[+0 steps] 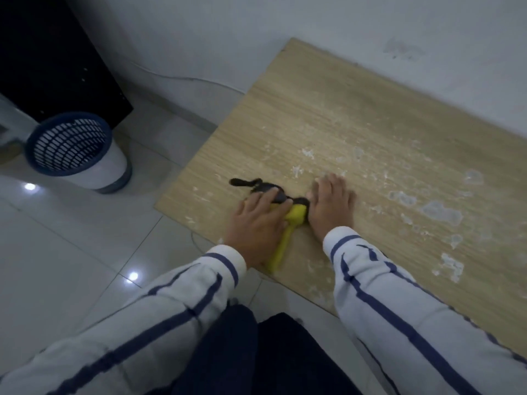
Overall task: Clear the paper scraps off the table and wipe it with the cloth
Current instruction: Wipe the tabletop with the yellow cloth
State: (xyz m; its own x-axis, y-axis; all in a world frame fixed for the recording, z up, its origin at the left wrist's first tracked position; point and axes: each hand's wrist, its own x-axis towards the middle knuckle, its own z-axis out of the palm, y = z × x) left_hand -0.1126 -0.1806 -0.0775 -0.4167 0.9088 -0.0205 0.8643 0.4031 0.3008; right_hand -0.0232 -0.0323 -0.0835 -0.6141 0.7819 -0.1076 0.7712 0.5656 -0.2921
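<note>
A yellow cloth with black parts (pixel 295 216) lies bunched near the front left corner of the wooden table (pixel 328 115). My left hand (pixel 256 220) presses down on its left side, fingers over the black part. Flat on the table to the cloth's right, touching it, rests my right hand (pixel 332 206) with fingers together. Several white paper scraps (pixel 440 212) are scattered over the table's middle and right side. Part of the cloth is hidden under my left hand.
A blue-rimmed mesh waste basket (pixel 77 152) stands on the tiled floor to the left of the table. A black cabinet (pixel 51 61) stands behind it. The white wall (pixel 342 24) runs along the table's far edge.
</note>
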